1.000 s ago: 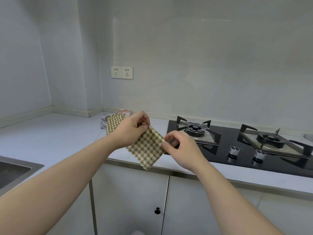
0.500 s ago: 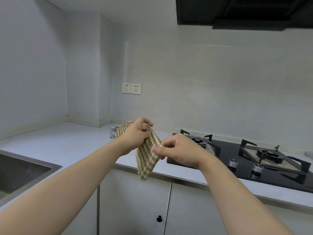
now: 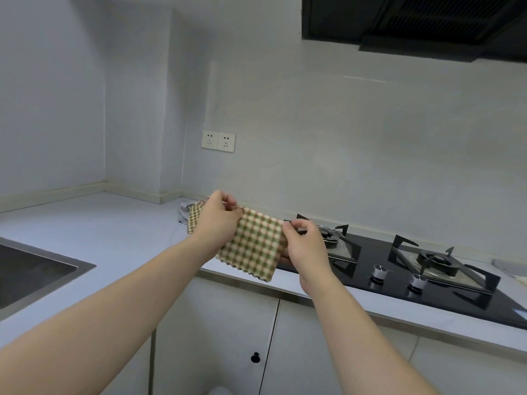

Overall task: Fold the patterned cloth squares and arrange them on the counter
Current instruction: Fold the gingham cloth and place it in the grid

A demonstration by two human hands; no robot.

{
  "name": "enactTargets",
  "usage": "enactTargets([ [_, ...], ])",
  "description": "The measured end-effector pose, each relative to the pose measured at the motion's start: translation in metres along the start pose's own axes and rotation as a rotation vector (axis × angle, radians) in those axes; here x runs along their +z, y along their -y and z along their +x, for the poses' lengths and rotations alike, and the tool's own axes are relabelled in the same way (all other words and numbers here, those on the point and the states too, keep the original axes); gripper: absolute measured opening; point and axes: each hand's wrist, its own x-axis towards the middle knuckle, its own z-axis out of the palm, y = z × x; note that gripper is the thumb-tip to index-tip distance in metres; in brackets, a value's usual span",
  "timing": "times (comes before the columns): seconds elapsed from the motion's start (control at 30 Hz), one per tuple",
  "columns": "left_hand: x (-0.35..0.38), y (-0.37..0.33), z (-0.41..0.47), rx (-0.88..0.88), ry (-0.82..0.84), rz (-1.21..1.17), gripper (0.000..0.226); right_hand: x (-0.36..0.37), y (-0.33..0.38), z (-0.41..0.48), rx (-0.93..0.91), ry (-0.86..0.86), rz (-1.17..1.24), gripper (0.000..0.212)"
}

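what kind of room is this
Most likely a home kitchen: a two-burner gas hob is set into the counter, a black range hood hangs above it, and a steel sink sits at the left.

Left hand (image 3: 218, 220) and right hand (image 3: 303, 246) pinch the checked cloth (image 3: 252, 243) (green and cream) by its top corners above the surface (image 3: 94, 223).

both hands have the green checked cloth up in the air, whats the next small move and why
Probably bring the right hand across to the left hand, folding the checked cloth in half. Each hand pinches an upper corner, and the cloth hangs spread open in the air above the counter.
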Motion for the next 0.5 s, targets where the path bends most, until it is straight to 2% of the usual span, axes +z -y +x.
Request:
enactTargets([
  [0.1,0.001,0.0,-0.009,0.023,0.012,0.006,0.025,0.004,-0.003,-0.002,0.114,0.022,0.058,0.028],
  [0.2,0.002,-0.004,-0.018,0.021,0.042,0.038,0.035,0.01,-0.002,-0.005,0.128,-0.019,0.063,0.028],
  [0.3,0.002,-0.008,-0.026,-0.034,0.033,-0.054,0.041,0.016,0.003,-0.007,0.004,-0.116,-0.031,0.027],
  [0.37,0.003,-0.007,-0.03,-0.083,0.008,-0.147,0.038,0.019,0.009,-0.011,-0.135,-0.188,-0.191,0.031],
  [0.5,0.003,-0.002,-0.036,-0.239,-0.061,-0.368,0.008,0.02,0.02,-0.023,-0.319,-0.254,-0.489,0.03],
])
